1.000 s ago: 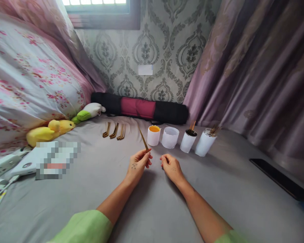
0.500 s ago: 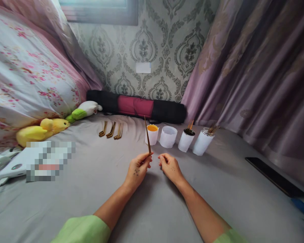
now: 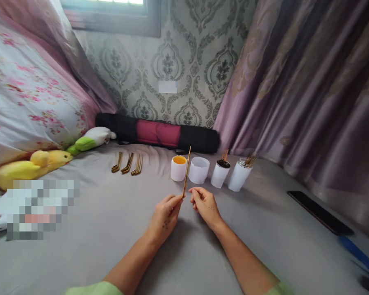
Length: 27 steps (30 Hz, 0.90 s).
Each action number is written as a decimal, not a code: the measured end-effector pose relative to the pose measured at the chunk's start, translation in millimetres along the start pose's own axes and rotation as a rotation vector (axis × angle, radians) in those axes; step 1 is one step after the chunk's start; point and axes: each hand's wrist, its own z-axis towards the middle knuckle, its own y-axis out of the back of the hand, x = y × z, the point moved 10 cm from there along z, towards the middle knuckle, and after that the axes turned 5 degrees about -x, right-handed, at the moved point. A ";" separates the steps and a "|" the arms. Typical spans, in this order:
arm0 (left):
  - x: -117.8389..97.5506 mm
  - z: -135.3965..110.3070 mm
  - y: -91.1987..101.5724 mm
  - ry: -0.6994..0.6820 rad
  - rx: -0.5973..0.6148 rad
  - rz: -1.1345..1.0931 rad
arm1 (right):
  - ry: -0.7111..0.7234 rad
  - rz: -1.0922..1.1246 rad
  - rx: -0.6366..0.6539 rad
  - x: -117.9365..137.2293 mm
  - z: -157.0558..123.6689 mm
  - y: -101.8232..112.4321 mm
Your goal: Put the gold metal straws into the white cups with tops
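Observation:
My left hand pinches the lower end of a thin brown-gold stick between thumb and fingers. The stick stands nearly upright, its top leaning slightly right. Close by on the right, my right hand is loosely closed, fingers curled, with nothing visible in them. Beyond the hands stand a white cup with an orange inside, a wide white cup, a white cup with a dark inside and orange sticks, and a white-wrapped jar holding brown sticks. Bent gold-coloured sticks lie in three groups farther left.
A black and maroon rolled bag lies along the wall. Plush toys and a blurred-out white item are on the left. To the right lie a black phone-like slab and a blue strap on the grey sheet.
The view has shifted slightly. The stick in my left hand has swung from leaning left to leaning slightly right, in front of the gap between two cups. My right hand stays beside it.

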 end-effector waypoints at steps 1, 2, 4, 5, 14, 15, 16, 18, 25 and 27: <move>-0.8 -0.7 -2.0 -0.011 0.019 0.013 | -0.012 0.034 0.000 2.3 -0.3 0.5; -1.0 -1.5 -4.3 -0.019 0.039 0.031 | -0.023 0.067 -0.002 4.6 -0.5 1.5; -0.4 -3.2 -8.0 -0.037 0.069 0.072 | -0.036 0.125 -0.007 8.7 -0.9 3.8; 0.1 -3.9 -9.4 -0.045 0.082 0.093 | -0.038 0.150 -0.008 10.5 -1.1 4.9; 0.1 -6.8 -14.4 -0.080 0.123 0.210 | -0.071 0.227 0.013 14.5 -1.4 5.8; -0.4 -6.8 -14.0 -0.081 0.118 0.212 | -0.074 0.228 0.019 15.4 -2.0 5.2; -0.8 -6.8 -13.8 -0.080 0.118 0.215 | -0.073 0.230 0.026 16.7 -2.6 4.6; -1.0 -7.2 -14.6 -0.077 0.132 0.227 | -0.066 0.239 0.044 20.0 -4.1 3.0; 0.3 -8.5 -17.1 -0.053 0.168 0.265 | -0.045 0.211 0.031 20.1 -3.6 2.9; 0.0 -8.6 -18.2 -0.054 0.171 0.259 | -0.030 0.181 0.020 19.9 -2.6 3.1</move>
